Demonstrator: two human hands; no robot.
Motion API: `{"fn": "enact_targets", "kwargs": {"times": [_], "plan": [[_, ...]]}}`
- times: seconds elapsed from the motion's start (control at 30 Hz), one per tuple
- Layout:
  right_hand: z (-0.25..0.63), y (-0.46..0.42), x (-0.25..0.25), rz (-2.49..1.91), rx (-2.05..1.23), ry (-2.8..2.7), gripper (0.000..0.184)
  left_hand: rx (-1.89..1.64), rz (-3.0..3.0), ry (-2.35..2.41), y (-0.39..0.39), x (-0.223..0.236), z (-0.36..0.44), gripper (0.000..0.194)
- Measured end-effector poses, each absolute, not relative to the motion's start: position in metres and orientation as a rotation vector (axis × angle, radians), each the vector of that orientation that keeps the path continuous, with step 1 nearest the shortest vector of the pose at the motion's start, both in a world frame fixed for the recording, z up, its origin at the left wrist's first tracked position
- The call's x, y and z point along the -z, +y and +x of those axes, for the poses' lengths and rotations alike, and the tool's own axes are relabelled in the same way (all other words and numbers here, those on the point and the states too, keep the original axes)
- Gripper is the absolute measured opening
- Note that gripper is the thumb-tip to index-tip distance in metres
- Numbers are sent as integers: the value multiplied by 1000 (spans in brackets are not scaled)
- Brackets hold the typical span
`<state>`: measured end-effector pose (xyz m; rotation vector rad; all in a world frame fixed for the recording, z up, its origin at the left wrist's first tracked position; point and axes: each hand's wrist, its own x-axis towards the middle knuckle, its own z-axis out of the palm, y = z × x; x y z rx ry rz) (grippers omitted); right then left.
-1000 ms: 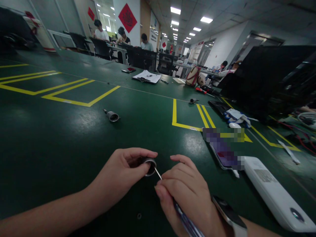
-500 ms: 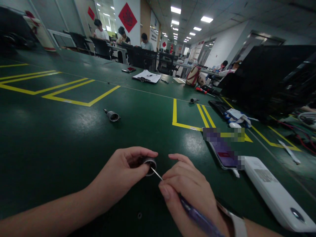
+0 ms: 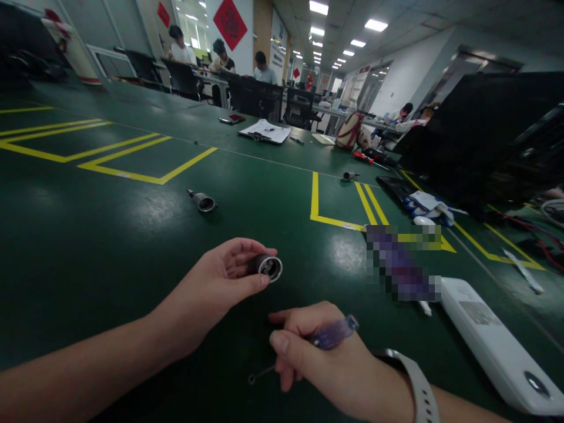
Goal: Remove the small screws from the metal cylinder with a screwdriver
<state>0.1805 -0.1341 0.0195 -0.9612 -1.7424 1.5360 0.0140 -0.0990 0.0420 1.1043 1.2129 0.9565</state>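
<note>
My left hand [image 3: 222, 281] is closed round a small dark metal cylinder [image 3: 266, 265] with a shiny open end facing right, held just above the green table [image 3: 88, 247]. Nearer me, my right hand [image 3: 317, 358] grips a small screwdriver [image 3: 328, 335] with a clear purple handle; its thin shaft points left and down, the tip close to the table. A watch with a pale strap sits on my right wrist. The screwdriver tip is apart from the cylinder.
A second metal cylinder [image 3: 202, 201] lies further out on the table, a third [image 3: 349, 175] beyond the yellow tape lines. A white oblong device [image 3: 493, 343] and a blurred-out phone [image 3: 403, 264] lie at right, gloves [image 3: 427, 205] behind. Several people sit at far desks.
My right hand pulled the screwdriver out of the cylinder and drew back toward me, turning the shaft to point left. My left hand lifted the cylinder slightly away.
</note>
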Motion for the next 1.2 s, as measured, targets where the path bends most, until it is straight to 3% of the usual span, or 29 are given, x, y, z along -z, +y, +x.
{"fn": "enact_targets", "kwargs": {"times": [0.27, 0.43, 0.83, 1.2], "plan": [[179, -144, -17, -894, -1041, -2072, 39, -936, 1120, 1193, -99, -41, 14, 26], [175, -144, -2, -633, -804, -2120, 35, -921, 1144, 1213, -100, -41, 13, 23], [189, -139, -34, -772, -526, -1882, 21, -941, 1116, 1187, -100, -41, 15, 23], [189, -135, -34, -771, -319, -2073, 14, -956, 1198, 1168, -107, -38, 19, 15]]}}
